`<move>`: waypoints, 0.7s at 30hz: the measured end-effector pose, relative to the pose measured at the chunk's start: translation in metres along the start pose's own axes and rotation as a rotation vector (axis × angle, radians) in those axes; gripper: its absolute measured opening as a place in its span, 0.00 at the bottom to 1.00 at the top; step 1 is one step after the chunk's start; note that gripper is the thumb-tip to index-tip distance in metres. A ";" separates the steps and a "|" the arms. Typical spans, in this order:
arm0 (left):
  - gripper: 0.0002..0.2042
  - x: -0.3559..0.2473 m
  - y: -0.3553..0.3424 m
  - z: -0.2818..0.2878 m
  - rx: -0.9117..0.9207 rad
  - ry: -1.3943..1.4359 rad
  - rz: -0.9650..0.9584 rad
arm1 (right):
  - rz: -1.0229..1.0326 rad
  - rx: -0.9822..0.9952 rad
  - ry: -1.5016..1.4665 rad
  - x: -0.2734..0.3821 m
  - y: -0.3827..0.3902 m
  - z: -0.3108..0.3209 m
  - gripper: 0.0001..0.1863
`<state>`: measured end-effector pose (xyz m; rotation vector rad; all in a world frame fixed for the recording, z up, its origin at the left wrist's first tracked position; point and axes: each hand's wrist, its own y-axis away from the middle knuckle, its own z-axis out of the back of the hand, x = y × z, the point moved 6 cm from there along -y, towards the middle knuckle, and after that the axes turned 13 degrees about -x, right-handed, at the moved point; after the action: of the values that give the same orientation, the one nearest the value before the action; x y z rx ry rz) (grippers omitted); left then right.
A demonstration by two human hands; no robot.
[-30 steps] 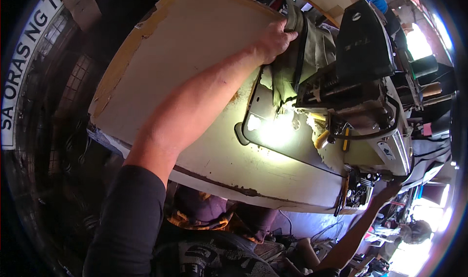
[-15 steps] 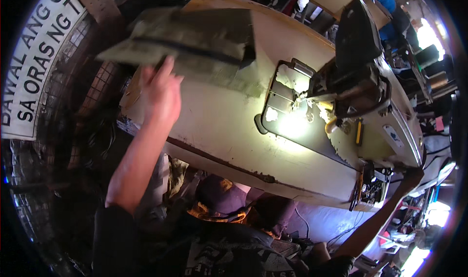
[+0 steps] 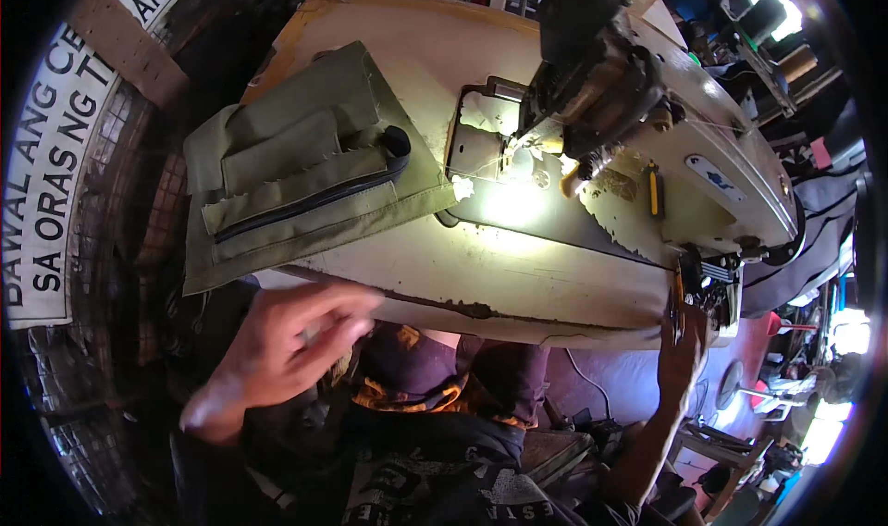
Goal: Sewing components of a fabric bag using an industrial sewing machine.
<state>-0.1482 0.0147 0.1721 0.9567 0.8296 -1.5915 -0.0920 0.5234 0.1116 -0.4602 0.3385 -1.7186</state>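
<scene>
An olive-green fabric piece [image 3: 277, 170] with pocket flaps, frayed edges and a dark zipper [image 3: 305, 213] lies on the left of the sewing table, its right corner near the machine's plate. Just below the table's front edge, my left hand [image 3: 301, 336] is empty, with thumb and fingers apart. My right hand [image 3: 684, 336] is at the table's front right, its fingers closed against dark, narrow metal tools [image 3: 680, 290] beside the bobbin winder; what it grips is partly hidden. The dark sewing machine head [image 3: 597, 100] stands over the lit needle area.
A yellow-and-black cutter [image 3: 656, 190] rests on the machine bed. The pale table [image 3: 407, 272] has a chipped front edge. A wire grid [image 3: 148, 221] and a lettered sign [image 3: 46, 202] stand at left; cluttered shelves and a fan [image 3: 731, 383] are at right.
The green fabric has come down flat on the table and my left hand has let go, moving down toward me. My right hand has moved left from the handwheel side to the metal tools.
</scene>
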 end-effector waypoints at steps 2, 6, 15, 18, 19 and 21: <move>0.13 -0.026 -0.046 -0.030 0.098 -0.171 -0.384 | -0.079 -0.045 -0.089 0.008 0.001 -0.004 0.18; 0.22 -0.006 -0.148 -0.091 0.206 -0.788 -0.500 | -0.030 -0.028 -0.067 0.006 -0.008 -0.005 0.16; 0.13 0.010 -0.213 -0.087 0.560 -0.693 -0.374 | 0.061 -0.292 0.157 0.051 -0.014 0.011 0.16; 0.11 0.024 -0.218 -0.087 0.603 -0.461 -0.288 | 0.288 -0.234 -0.092 0.125 -0.016 0.019 0.18; 0.11 0.024 -0.224 -0.084 0.533 -0.351 -0.301 | 0.341 -0.174 -0.084 0.153 -0.018 0.011 0.18; 0.10 0.031 -0.230 -0.081 0.448 -0.254 -0.281 | 0.295 0.062 -0.248 0.204 -0.024 -0.011 0.20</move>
<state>-0.3635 0.1200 0.1181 0.9446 0.4487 -2.1496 -0.1497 0.3281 0.1368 -0.5435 0.1635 -1.3643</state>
